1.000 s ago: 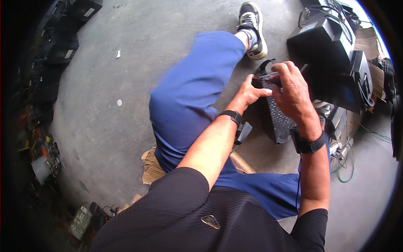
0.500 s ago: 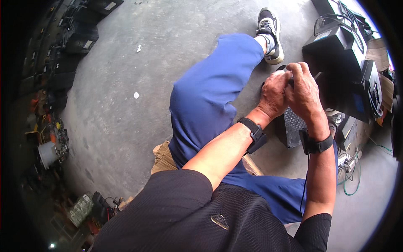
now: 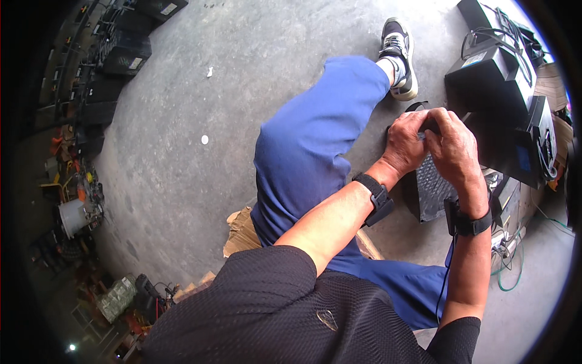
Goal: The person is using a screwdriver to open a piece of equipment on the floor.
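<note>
My left hand and my right hand are close together at upper right, fingers bent and closed. Between their fingertips shows a small dark piece, mostly covered, so its kind is unclear. Just below the hands sits a black box with a perforated, mesh-like face; its upper part is hidden by them. A thin black loop sticks up behind my left hand. Black straps with small dark modules go round both wrists.
Black metal cases with coiled cables stand at upper right, close to my right hand. Green wires lie at the right. Brown cardboard is by my leg. More black boxes and a white bucket line the left.
The whole view has shifted slightly, so everything sits a little lower and further right. My right hand has drawn slightly apart from the left, and more of the dark piece shows between them.
</note>
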Demonstrator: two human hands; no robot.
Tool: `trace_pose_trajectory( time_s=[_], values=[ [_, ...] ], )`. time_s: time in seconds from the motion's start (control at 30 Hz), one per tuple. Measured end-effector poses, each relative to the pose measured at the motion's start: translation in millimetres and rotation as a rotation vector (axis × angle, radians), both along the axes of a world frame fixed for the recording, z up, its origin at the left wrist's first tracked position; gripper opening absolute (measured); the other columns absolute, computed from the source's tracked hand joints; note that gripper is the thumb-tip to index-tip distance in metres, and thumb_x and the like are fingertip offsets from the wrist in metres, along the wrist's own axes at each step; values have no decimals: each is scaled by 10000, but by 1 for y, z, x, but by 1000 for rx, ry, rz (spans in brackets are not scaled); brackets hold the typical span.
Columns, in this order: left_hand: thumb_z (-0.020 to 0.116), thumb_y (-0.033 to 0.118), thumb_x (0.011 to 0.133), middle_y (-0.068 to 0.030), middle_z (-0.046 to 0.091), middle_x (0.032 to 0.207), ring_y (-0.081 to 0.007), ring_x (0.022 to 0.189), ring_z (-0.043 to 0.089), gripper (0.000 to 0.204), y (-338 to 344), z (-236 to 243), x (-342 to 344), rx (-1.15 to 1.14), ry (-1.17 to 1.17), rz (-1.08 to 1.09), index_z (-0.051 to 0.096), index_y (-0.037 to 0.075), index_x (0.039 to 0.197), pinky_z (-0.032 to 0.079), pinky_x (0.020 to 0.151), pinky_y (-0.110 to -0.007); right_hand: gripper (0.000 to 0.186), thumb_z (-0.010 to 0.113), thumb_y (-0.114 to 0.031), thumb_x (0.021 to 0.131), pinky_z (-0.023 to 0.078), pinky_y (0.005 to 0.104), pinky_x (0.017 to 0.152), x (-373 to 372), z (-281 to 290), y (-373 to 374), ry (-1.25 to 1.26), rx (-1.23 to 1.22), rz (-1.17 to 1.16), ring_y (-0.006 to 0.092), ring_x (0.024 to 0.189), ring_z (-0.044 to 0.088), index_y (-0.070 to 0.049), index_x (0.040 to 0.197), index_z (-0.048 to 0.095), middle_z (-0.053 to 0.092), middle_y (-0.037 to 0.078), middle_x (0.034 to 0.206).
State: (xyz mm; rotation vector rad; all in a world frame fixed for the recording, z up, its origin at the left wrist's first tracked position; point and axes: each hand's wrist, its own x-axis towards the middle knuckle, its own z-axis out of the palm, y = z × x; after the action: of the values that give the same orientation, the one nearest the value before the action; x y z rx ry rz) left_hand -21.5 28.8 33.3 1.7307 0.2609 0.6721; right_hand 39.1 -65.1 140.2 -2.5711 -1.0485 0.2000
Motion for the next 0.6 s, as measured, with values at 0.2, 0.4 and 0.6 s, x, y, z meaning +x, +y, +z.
trace_pose_trajectory(
  time_s=[0.2, 0.4, 0.6],
  values=[
    [721, 139, 876, -169, 724, 1078, -366, 1024, 688, 251, 1, -5, 0, 23, 41, -17, 687, 47, 1107, 555, 900, -441, 225, 708, -203, 906, 541, 473, 778, -3, 10, 7, 66, -163, -96, 388, 914, 685, -57, 1048, 614, 686, 171, 973],
    [727, 153, 873, -181, 721, 1074, -388, 1007, 683, 271, 1, -7, 2, 6, -12, -28, 685, 42, 1117, 551, 893, -455, 214, 699, -217, 920, 538, 470, 776, -3, 6, 3, -67, -42, -1, 379, 902, 684, -62, 1042, 616, 684, 165, 956],
    [740, 151, 847, -192, 719, 1081, -396, 1023, 680, 328, 0, -3, 2, 9, -12, -20, 674, 40, 1149, 552, 898, -454, 228, 706, -194, 902, 537, 468, 789, -3, 7, 2, 37, -142, -76, 375, 920, 673, -70, 1071, 618, 667, 155, 966]
  ],
)
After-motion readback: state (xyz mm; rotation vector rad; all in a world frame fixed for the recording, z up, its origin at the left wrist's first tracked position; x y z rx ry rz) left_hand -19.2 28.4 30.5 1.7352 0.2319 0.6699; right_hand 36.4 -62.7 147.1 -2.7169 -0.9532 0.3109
